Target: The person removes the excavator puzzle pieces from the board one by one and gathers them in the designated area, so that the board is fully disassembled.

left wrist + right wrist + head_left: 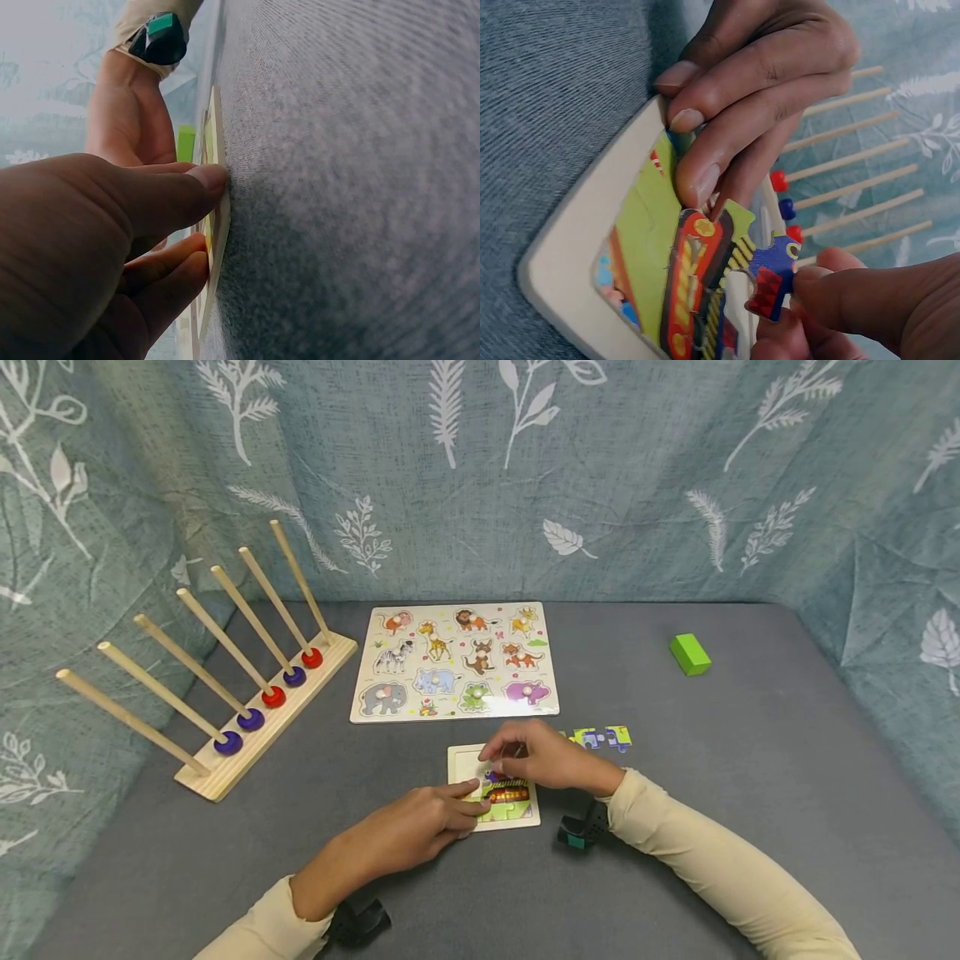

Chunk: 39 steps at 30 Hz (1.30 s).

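Note:
A small jigsaw tray [532,810] lies on the table, partly filled with a picture of a red and yellow tracked vehicle on green. My left hand [431,822] rests on its left side, fingertips pressing on the puzzle and thumb at the tray's edge in the left wrist view. Over the tray, my right hand [543,756] pinches a blue and red jigsaw piece [774,274] between thumb and fingers. That piece is tilted and overlaps the assembled pieces [686,281] in the right wrist view. Loose jigsaw pieces [618,737] lie just beyond my right hand.
An animal peg puzzle board [487,703] lies behind the tray. At the left stands a wooden rack [270,727] with upright pegs and several red and blue beads. A green block [690,654] sits at the back right, in front of a patterned curtain [630,468].

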{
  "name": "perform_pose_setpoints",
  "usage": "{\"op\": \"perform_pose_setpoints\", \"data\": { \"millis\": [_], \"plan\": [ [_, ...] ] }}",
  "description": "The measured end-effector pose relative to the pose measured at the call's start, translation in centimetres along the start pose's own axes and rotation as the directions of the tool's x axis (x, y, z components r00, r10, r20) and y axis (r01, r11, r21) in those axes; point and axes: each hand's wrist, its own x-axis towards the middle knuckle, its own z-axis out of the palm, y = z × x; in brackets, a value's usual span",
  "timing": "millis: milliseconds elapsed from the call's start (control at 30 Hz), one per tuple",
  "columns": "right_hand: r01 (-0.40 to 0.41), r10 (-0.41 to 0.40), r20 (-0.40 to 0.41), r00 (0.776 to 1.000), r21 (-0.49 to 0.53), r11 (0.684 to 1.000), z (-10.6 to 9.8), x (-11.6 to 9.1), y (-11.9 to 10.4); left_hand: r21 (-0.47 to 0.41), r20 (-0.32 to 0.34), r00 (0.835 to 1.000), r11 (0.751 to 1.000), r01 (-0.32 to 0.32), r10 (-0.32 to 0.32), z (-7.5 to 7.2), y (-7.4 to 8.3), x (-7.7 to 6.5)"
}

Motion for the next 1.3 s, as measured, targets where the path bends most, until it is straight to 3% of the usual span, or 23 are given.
{"op": "perform_pose_setpoints", "data": {
  "millis": [567, 1000, 1300],
  "plan": [
    [-0.107, 0.107, 0.044, 0.993, -0.011, 0.994, -0.3, -0.3, 0.2, -0.036, -0.022, 1.0, 0.999, -0.01, 0.009, 0.4, -0.2, 0.1],
    [-0.083, 0.084, -0.02, 0.996, 0.024, 0.996, -1.2, -0.7, 0.2, -0.025, -0.021, 1.0, 1.0, -0.015, 0.015, 0.1, -0.1, 0.3],
    [-0.127, 0.13, -0.061, 0.99, 0.053, 0.991, -2.5, -1.4, 0.0, -0.041, -0.036, 0.999, 0.999, 0.017, -0.018, -0.3, 0.1, 0.6]
  ]
}}
